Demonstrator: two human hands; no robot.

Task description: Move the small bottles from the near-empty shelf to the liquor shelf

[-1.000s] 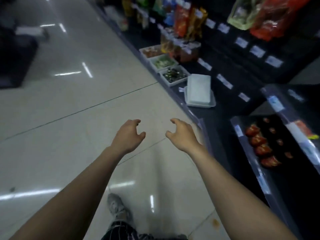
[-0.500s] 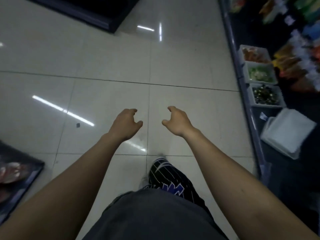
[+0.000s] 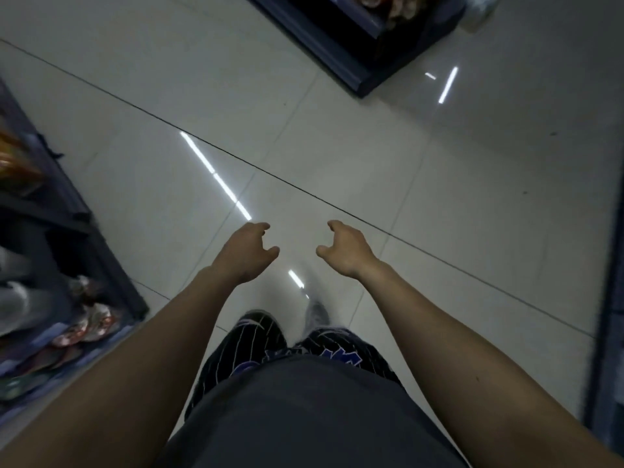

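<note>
My left hand (image 3: 248,253) and my right hand (image 3: 342,251) are stretched out side by side over the pale tiled floor (image 3: 337,146). Both hold nothing, with the fingers curled and apart. No small bottles and no liquor shelf show in the head view. Below the hands I see my grey shirt, striped dark trousers and a shoe.
A dark shelf unit (image 3: 60,265) with packaged goods stands at the left edge. Another dark shelf base (image 3: 341,52) sits at the top, right of centre. A dark shelf edge (image 3: 607,298) runs down the right side. Glossy floor lies between them.
The view has swung left, away from the snack shelf with white trays. That shelf has left the frame and a different shelf now fills the left edge. Both hands stay empty and held out.
</note>
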